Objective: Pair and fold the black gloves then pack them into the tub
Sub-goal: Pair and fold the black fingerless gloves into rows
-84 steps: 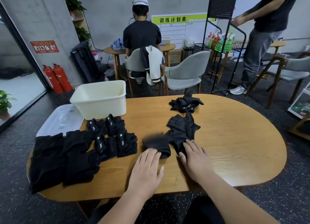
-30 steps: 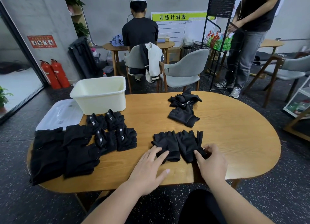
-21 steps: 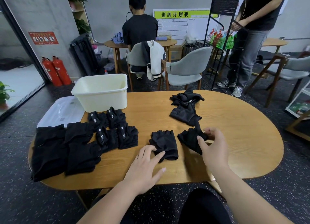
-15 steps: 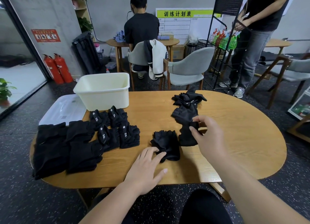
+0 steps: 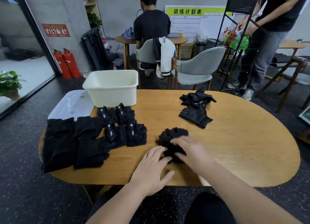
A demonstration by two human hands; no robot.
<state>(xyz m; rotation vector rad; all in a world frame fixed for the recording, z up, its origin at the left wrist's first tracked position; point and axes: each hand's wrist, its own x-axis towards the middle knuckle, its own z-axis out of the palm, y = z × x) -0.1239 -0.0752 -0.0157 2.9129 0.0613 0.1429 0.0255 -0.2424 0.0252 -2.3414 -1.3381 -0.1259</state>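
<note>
L hand (image 5: 151, 166) flat against glove pair (image 5: 174, 135); R hand (image 5: 191, 150) atop it, blurred, grip unclear. Soft, light fabric; prob. pinch both layers.

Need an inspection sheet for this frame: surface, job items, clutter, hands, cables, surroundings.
Surface: oval wooden table.
Job's things: cream tub far left, no gloves visible inside; four folded bundles before it; flat gloves at left edge; loose heap far centre; stacked pair under the hands.
Clutter: clear lid left of the tub.
Grippers: left hand fingers touching the pair's near edge; right hand over it, blurred, grip unclear.
Cables: nothing seen.
Surroundings: seated person, standing person at wire rack, grey chair, fire extinguishers.
</note>
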